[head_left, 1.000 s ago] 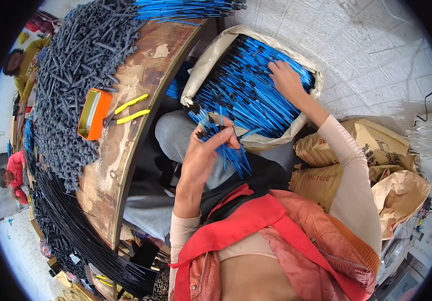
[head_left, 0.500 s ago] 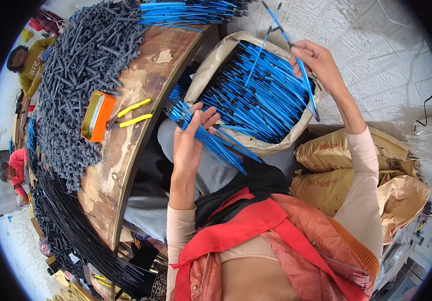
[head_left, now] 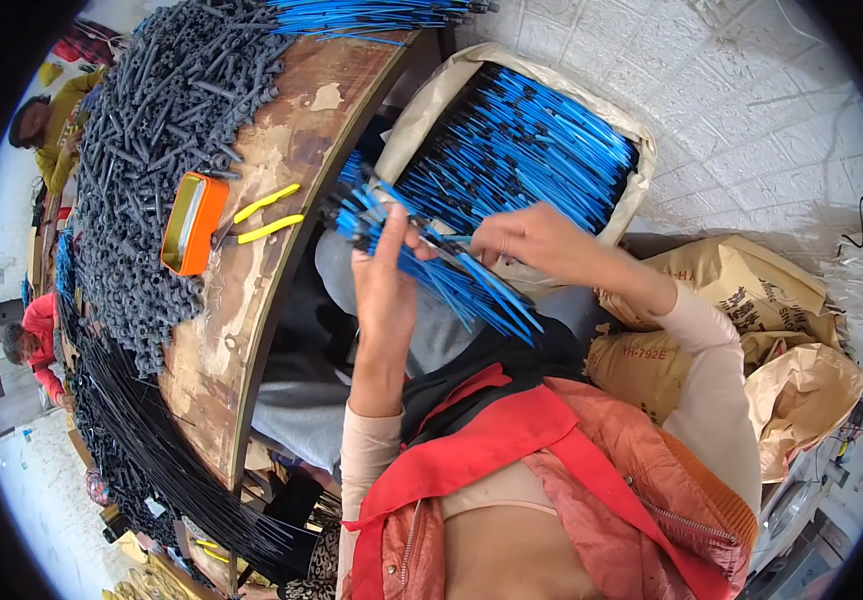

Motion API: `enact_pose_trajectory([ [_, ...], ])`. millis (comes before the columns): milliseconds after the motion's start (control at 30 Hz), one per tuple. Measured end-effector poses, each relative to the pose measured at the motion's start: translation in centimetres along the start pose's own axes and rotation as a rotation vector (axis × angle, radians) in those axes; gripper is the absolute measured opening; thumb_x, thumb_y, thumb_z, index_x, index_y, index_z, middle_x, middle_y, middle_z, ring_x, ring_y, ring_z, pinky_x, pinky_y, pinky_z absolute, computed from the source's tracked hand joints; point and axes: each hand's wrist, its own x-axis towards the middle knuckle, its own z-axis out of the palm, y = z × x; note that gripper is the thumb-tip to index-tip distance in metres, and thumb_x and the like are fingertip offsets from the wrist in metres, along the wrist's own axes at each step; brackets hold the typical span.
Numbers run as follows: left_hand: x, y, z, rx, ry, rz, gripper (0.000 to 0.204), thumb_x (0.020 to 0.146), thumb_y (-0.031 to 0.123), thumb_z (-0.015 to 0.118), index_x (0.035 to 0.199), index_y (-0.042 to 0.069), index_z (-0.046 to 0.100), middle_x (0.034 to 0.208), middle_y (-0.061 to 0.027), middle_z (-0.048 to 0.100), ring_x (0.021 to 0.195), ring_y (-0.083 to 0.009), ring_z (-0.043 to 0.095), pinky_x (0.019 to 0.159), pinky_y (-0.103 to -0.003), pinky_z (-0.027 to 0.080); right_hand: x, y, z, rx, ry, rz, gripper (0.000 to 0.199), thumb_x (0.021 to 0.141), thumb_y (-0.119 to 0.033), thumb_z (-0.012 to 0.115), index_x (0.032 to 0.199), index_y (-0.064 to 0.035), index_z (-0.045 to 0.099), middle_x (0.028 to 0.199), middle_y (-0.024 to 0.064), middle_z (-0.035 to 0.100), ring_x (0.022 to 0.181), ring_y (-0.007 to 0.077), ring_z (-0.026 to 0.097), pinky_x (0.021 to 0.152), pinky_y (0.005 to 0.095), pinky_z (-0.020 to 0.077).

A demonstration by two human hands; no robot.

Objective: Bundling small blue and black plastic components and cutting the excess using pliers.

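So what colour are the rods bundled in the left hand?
Bright blue with black tips; the rods in the left hand show best in the head view.

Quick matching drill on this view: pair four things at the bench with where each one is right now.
Things:
1. bundle of blue rods
2. orange tin
3. yellow-handled pliers
4. grey tubes

Places:
A. piled along the far side of the wooden bench
B. on the bench beside the tin
C. gripped in the left hand
D. at the edge of the grey pile

Pairs: 1-C, 2-D, 3-B, 4-A
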Motion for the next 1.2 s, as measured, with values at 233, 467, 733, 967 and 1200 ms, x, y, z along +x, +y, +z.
enact_pose_trajectory([
  [233, -2.6, 3.2, -1.1, -0.015, -0.402, -0.287, 0.022, 0.091, 0.015, 0.064, 0.108, 0.003, 0.055, 0.1, -0.0211, 0.068, 0.085, -0.0284, 0.069, 0.076, -0.037, 0.055, 6.0, 8.5, -11.9, -1.097, 0.707, -0.205, 0.013, 0.088, -0.016, 0.059, 0.092, -0.0045, 0.059, 0.093, 0.0151, 0.062, 0.087, 0.0369, 0.06, 0.071, 0.045, 0.0493],
  [467, -1.6, 2.6, -2.0, 0.0, -0.214, -0.232, 0.023, 0.091, 0.016, 0.065, 0.109, 0.004, 0.057, 0.094, -0.0168, 0.069, 0.079, -0.0241, 0.07, 0.073, -0.035, 0.056, 6.1, 9.7, -12.7, -1.116, 0.598, -0.102, 0.02, 0.084, -0.018, 0.065, 0.098, -0.0057, 0.057, 0.09, 0.0156, 0.061, 0.086, 0.0365, 0.061, 0.07, 0.0454, 0.0488],
  [733, -0.7, 1.8, -1.8, -0.06, -0.199, -0.261, 0.02, 0.093, 0.015, 0.063, 0.11, 0.007, 0.058, 0.089, -0.0105, 0.069, 0.075, -0.0206, 0.069, 0.069, -0.033, 0.056, 5.2, 8.4, -13.0, -0.901, 0.558, -0.028, 0.013, 0.084, -0.015, 0.066, 0.089, -0.0034, 0.064, 0.096, 0.0154, 0.064, 0.085, 0.033, 0.063, 0.073, 0.0385, 0.0488],
  [967, -0.7, 2.0, -1.5, -0.064, -0.108, -0.198, 0.021, 0.09, 0.017, 0.066, 0.107, 0.006, 0.06, 0.091, -0.0104, 0.069, 0.079, -0.0189, 0.069, 0.071, -0.03, 0.055, 3.1, 4.9, -10.9, -0.393, 0.908, -0.385, 0.011, 0.095, -0.013, 0.057, 0.098, -0.0028, 0.061, 0.097, 0.0076, 0.069, 0.094, 0.0194, 0.062, 0.09, 0.0293, 0.0448],
  [1200, -0.6, 2.6, -1.7, -0.049, 0.028, -0.023, 0.024, 0.091, 0.019, 0.065, 0.11, 0.008, 0.058, 0.1, -0.0125, 0.07, 0.088, -0.0219, 0.069, 0.069, -0.028, 0.05, 2.7, -5.2, -9.2, 0.018, 0.766, -0.566, 0.016, 0.102, -0.018, 0.047, 0.11, -0.0035, 0.047, 0.077, 0.008, 0.063, 0.056, 0.012, 0.058, 0.05, 0.026, 0.047],
])
